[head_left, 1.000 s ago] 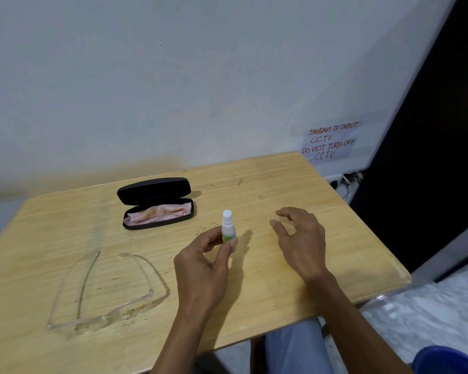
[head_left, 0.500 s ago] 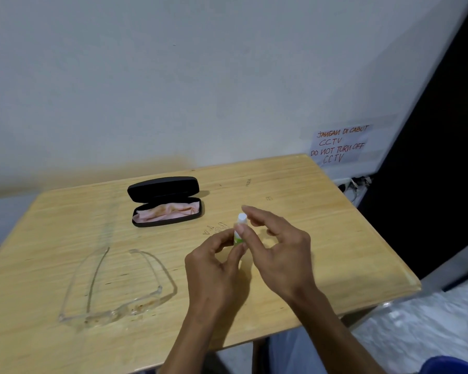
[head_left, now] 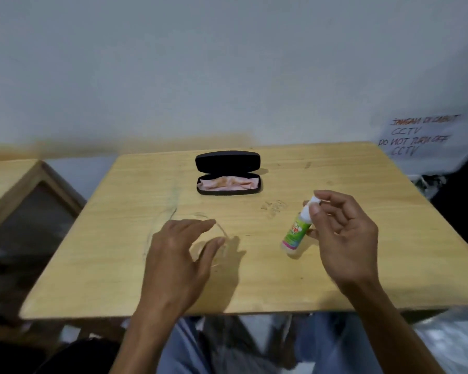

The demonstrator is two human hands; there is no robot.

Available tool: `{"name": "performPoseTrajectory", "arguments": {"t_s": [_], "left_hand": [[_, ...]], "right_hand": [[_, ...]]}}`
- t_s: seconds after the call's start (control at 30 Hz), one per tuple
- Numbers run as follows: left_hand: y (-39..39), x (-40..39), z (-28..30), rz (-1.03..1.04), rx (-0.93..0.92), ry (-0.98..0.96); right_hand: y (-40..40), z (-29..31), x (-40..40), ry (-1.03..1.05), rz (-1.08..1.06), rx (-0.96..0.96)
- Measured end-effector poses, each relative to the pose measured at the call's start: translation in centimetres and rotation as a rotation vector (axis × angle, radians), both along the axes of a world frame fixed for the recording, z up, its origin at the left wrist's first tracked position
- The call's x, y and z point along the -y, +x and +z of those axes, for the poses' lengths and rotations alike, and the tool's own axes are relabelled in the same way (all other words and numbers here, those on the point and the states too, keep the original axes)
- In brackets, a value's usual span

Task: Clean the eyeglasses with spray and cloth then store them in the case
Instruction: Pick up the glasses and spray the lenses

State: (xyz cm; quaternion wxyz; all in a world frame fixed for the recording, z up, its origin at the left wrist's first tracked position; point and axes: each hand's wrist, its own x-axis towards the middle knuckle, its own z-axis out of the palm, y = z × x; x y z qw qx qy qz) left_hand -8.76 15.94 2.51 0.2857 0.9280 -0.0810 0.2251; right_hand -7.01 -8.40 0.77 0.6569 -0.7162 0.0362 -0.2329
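Note:
My right hand point(head_left: 341, 238) holds a small spray bottle point(head_left: 295, 233) with a white top and green label, tilted, just above the wooden table point(head_left: 335, 279). My left hand point(head_left: 181, 255) hovers with spread fingers over the clear-framed eyeglasses point(head_left: 219, 238), which are blurred and mostly hidden under it; I cannot tell if the fingers touch them. A black glasses case point(head_left: 227, 172) lies open at the back of the table with a pink cloth point(head_left: 227, 183) inside.
A second wooden table point(head_left: 14, 179) stands to the left with a gap between. A handwritten paper sign point(head_left: 416, 136) hangs on the wall at right. My legs in blue trousers point(head_left: 254, 346) show below the table's front edge.
The spray bottle passed from my left hand to my right hand. My left hand moved left, over the eyeglasses. The camera view shifted left.

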Motion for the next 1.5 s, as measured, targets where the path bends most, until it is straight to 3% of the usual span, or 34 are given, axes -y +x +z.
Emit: {"name": "performPoseTrajectory", "arguments": {"t_s": [0.17,0.4,0.7,0.87,1.03,1.13,1.33,1.5], "left_hand": [[-0.4,-5.8,-0.1,0.024,-0.213,0.301],[0.8,-6.0,-1.6,-0.097,-0.211,0.363],[1.5,-5.8,-0.8,-0.088,-0.181,0.382],[1.4,-4.6,2.2,0.005,-0.153,0.056],[0.9,-2.5,5.7,0.015,-0.305,-0.701],[1.0,-1.1,6.1,-0.006,-0.426,-0.989],[1.2,1.3,5.8,0.008,-0.627,-1.134],[0.9,2.9,6.3,-0.033,-0.672,-1.169]], "right_hand": [[-0.6,0.1,-1.6,0.193,0.057,-0.134],[-1.0,0.9,-3.1,0.438,0.111,-0.289],[-1.1,1.8,-4.5,0.638,0.199,-0.408],[-1.4,2.9,-4.3,0.794,0.309,-0.395],[-2.2,4.9,-3.3,0.724,0.381,-0.321],[-2.7,6.0,-2.8,0.663,0.397,-0.262],[-2.8,6.8,-1.8,0.572,0.380,-0.208],[-3.4,6.7,-2.3,0.134,0.282,0.005]]}}
